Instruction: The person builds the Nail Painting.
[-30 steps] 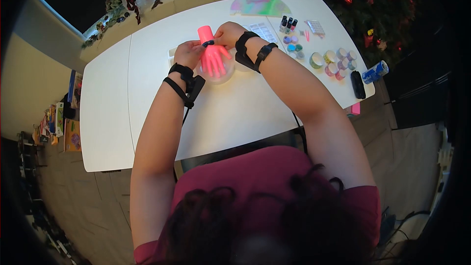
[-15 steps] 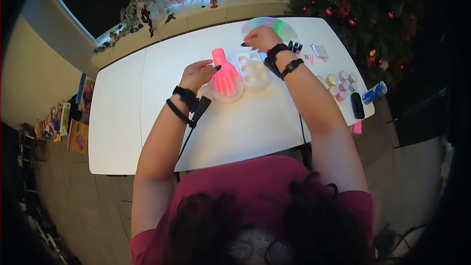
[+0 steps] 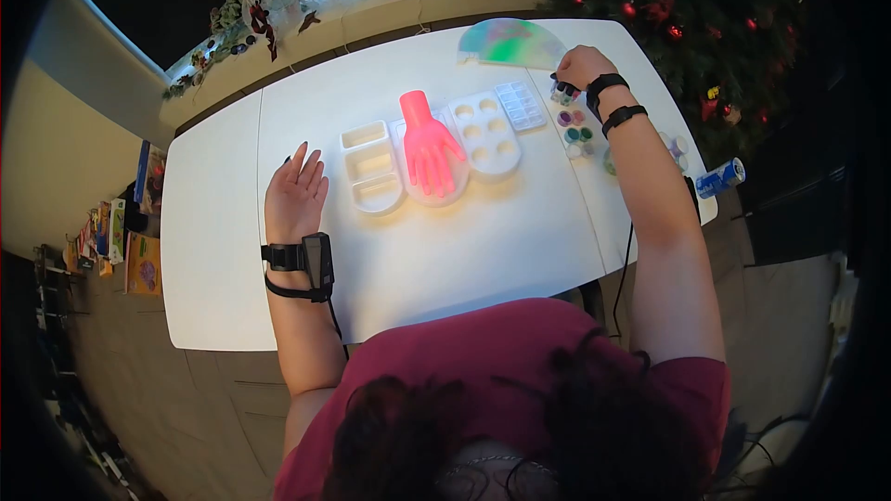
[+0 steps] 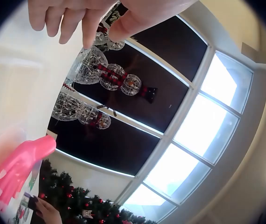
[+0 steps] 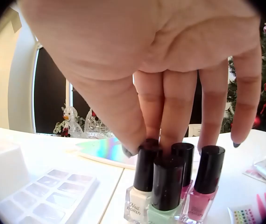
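My left hand (image 3: 297, 199) is over the table's left part, palm up, fingers extended and holding nothing; its fingers also show at the top of the left wrist view. At the back right, my right hand (image 3: 587, 67) reaches down to nail polish bottles. In the right wrist view, its thumb and fingers pinch the black cap of the cream bottle (image 5: 136, 205), beside a green bottle (image 5: 163, 214) and a pink bottle (image 5: 199, 205). A pink model hand (image 3: 430, 148) lies fingers toward me on the middle of a white compartment tray (image 3: 494, 164).
A clear multi-cell box (image 3: 522, 106) stands right of the tray, with an iridescent half-round board (image 3: 510, 42) behind. Small pots (image 3: 573, 134), a blue can (image 3: 720, 178) and pink tweezers (image 5: 262, 205) are at the right. A decorated tree (image 3: 650, 0) rises beyond the table.
Both hands have left the pink model hand. My left hand has moved left and turned palm up; my right has moved right to the bottles. The black item at the model's wrist is gone.
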Action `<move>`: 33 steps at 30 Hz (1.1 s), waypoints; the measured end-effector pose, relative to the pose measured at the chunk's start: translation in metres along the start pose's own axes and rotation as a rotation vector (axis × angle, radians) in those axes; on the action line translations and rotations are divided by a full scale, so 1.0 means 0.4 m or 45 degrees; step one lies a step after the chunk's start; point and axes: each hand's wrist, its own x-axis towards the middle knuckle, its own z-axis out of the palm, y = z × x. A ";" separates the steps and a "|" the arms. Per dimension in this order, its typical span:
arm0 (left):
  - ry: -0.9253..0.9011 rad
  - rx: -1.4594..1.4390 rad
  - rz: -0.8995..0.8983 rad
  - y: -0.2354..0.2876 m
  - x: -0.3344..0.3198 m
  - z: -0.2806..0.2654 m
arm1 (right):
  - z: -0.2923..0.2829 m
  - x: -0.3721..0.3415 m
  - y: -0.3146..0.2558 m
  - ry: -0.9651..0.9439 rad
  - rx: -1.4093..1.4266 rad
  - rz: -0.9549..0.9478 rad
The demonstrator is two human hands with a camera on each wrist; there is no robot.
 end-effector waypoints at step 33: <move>-0.401 1.585 0.887 0.057 0.172 0.118 | 0.026 -0.410 -0.450 0.216 1.043 -1.021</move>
